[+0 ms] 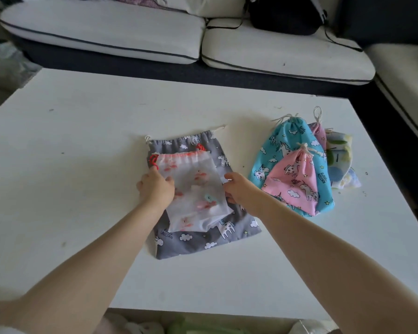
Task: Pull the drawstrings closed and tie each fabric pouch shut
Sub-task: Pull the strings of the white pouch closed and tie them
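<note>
A translucent white pouch [196,189] with pink flamingo print and a red drawstring lies flat on a larger grey unicorn pouch [203,239] in the middle of the white table [82,141]. Both pouch mouths are open and ungathered. My left hand [155,186] grips the white pouch's left edge, just below the red cord loop. At the pouch's right edge my right hand [239,189] pinches the fabric. To the right lie tied pouches: a blue unicorn one [287,138], a pink unicorn one [297,182] on top of it, and a smaller pink one [319,133] behind.
A pale patterned pouch [340,160] lies at the right end of the pile, near the table's right edge. A white sofa [106,32] with a black bag [285,18] on it stands behind the table. Soft items show below the table's near edge.
</note>
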### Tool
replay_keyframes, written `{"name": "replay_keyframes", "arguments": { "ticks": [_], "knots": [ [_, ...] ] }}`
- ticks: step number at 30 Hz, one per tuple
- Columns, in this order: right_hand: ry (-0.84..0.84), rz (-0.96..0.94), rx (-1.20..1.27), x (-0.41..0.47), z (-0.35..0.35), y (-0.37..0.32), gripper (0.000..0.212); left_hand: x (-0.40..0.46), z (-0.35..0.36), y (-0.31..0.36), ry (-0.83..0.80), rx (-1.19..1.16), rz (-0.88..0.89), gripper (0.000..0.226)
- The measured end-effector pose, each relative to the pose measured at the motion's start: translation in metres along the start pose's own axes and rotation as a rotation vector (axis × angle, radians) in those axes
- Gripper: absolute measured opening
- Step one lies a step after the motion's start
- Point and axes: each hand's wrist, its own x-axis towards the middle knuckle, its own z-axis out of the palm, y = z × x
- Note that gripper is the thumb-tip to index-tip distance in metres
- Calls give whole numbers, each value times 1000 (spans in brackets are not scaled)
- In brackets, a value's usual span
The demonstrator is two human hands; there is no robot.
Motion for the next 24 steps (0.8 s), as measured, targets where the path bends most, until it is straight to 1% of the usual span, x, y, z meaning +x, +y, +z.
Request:
{"name": "replay_keyframes", "arguments": {
  "ticks": [1, 2, 4, 6, 8, 10, 12, 14, 16, 20, 21, 23, 24],
  "knots": [
    [-25, 20, 97, -2, -1, 0, 39, 0, 1, 2, -17, -72, -62, 53],
    [-67, 29, 175, -4, -2, 0, 35, 0, 2, 3, 0, -168, -76, 53],
    [-156, 41, 227, -10, -3, 1, 29, -2, 0, 10, 23, -375, -47, 41],
    [-171, 51, 239, -16, -7, 1, 33, -11, -6, 19, -74, -548, 14, 31],
    [-117, 15, 337, -22, -15, -1, 37, -23, -14, 32, -197, -634, 71, 22],
    [-63, -5, 582, -33, -25, -4, 37, -35, -22, 41, -273, -653, 154, 9],
    [-5, -48, 763, -42, -36, -8, 38, -40, -25, 50, -312, -672, 188, 8],
    [58, -132, 798, -56, -50, -14, 35, -47, -34, 63, -349, -713, 208, 15],
    [104, -225, 810, -70, -61, -23, 31, -53, -42, 78, -374, -725, 241, 18],
    [232, -372, 817, -98, -80, -42, 15, -77, -65, 108, -377, -801, 318, 10],
    [265, -402, 792, -104, -84, -46, 15, -82, -70, 114, -376, -820, 339, 22],
    [320, -456, 704, -116, -90, -50, 23, -86, -74, 121, -395, -845, 374, 58],
    [334, -485, 673, -123, -93, -52, 24, -91, -76, 124, -402, -844, 394, 64]
  ]
}}
